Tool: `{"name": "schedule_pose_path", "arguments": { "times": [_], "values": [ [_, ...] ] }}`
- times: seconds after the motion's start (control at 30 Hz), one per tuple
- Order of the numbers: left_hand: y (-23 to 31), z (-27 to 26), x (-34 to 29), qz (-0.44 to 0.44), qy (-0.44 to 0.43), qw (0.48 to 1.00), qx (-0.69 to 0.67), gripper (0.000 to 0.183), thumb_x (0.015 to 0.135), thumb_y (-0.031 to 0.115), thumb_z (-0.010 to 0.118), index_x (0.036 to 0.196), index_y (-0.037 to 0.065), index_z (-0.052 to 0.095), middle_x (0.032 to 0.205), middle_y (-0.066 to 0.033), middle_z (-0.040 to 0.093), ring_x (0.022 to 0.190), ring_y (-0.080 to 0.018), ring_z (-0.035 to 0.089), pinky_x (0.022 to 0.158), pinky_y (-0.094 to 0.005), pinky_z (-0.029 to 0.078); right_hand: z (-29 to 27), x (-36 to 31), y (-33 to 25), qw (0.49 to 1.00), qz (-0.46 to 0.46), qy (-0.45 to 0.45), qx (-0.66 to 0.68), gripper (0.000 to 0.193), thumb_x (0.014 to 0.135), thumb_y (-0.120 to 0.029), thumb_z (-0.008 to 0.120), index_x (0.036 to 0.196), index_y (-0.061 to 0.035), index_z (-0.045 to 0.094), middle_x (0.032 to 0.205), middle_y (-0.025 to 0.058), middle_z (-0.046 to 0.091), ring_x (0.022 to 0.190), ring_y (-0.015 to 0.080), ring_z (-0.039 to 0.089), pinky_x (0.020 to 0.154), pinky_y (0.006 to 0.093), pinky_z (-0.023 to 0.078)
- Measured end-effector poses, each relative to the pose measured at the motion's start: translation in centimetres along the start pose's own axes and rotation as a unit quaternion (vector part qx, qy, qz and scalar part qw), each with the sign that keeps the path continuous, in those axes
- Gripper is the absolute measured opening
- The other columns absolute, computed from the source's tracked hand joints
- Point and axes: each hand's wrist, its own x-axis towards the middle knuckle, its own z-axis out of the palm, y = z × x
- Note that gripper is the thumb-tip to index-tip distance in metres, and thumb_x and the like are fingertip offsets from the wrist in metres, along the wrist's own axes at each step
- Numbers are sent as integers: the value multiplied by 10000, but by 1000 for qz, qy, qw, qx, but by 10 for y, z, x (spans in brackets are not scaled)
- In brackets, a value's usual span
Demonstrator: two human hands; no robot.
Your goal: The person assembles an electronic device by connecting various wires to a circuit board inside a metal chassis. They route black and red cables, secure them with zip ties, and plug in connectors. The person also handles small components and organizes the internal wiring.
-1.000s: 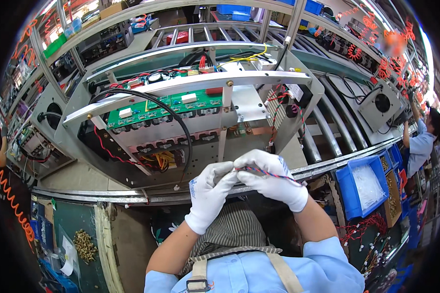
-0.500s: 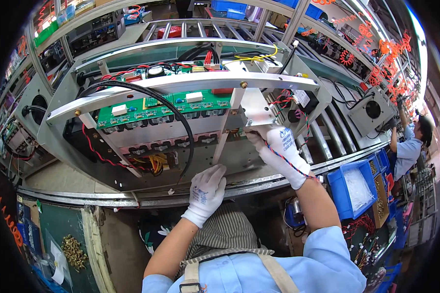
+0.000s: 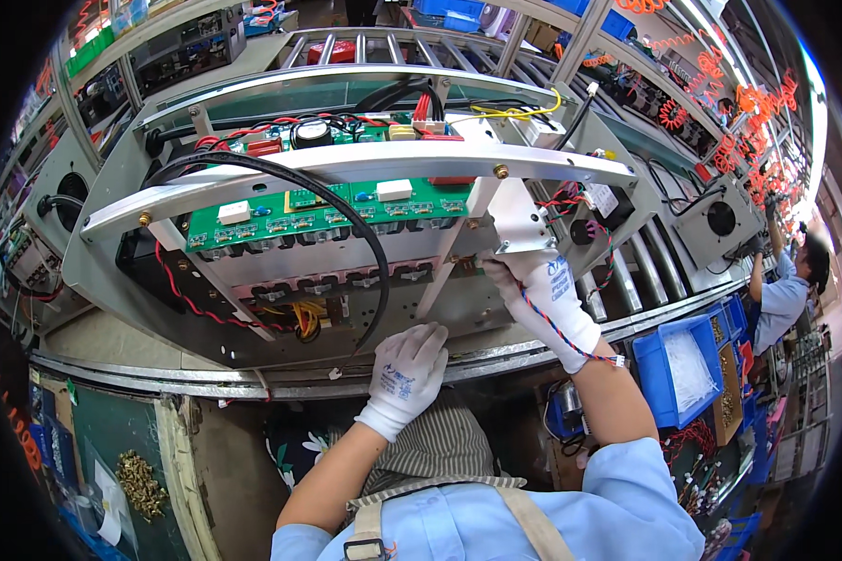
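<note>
A large metal chassis (image 3: 477,323) lies open before me, with a green circuit board (image 3: 285,224) and a black cable (image 3: 376,248) arching over it. My white-gloved right hand (image 3: 544,304) is at the lower edge of a bare metal bracket (image 3: 517,217) on the chassis's right part. Its fingers are closed around a twisted red-and-blue wire (image 3: 561,335), whose white connector end hangs over my wrist; the fingertips are partly hidden by the bracket. My left hand (image 3: 407,372), also gloved, rests against the chassis's lower front with its fingers loosely extended and nothing visible in them.
A metal rail (image 3: 225,376) runs along the near side, and conveyor rollers (image 3: 620,276) lie to the right. A blue bin (image 3: 674,365) of clear bags stands at right. Brass fasteners (image 3: 140,481) are heaped at lower left. A co-worker (image 3: 786,290) stands far right, beside another unit (image 3: 720,220).
The chassis's upper frame appears tilted slightly farther right in view. My left hand has shifted slightly right and down. The wire's connector end has swung right; my right hand stays at the bracket.
</note>
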Motion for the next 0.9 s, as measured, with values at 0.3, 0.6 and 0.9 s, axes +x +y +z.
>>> {"name": "schedule_pose_path", "arguments": {
  "times": [0.3, 0.6, 0.9],
  "values": [
    [22, -32, -9, 7, -53, 994, 98, 310, 824, 170, 570, 1104, 45, 615, 1218, -199, 566, 1056, -339, 568, 866, -475, 462, 19, -39, 1, 998, 42, 13, 45, 434, 896, -67, 592, 1319, -2, 526, 1276, 145, 591, 1191, 258, 555, 1019, 356, 425],
    [49, -276, -217, -363, 27, 845, 392, 186, 868, 161, 553, 962, 67, 683, 880, -123, 680, 755, -332, 652, 693, -396, 535, 125, -114, 21, 987, -143, -38, -70, 532, 868, -113, 526, 1388, -13, 469, 1390, 190, 497, 1293, 377, 439, 1122, 473, 283],
    [116, -510, -398, -805, 149, 445, 363, 268, 760, 362, 731, 900, 134, 743, 911, -90, 731, 891, -274, 693, 806, -403, 528, 117, -115, 8, 988, -126, -44, -79, 560, 840, -58, 457, 1400, -41, 467, 1411, 165, 484, 1317, 327, 430, 1125, 479, 264]
  ]
}}
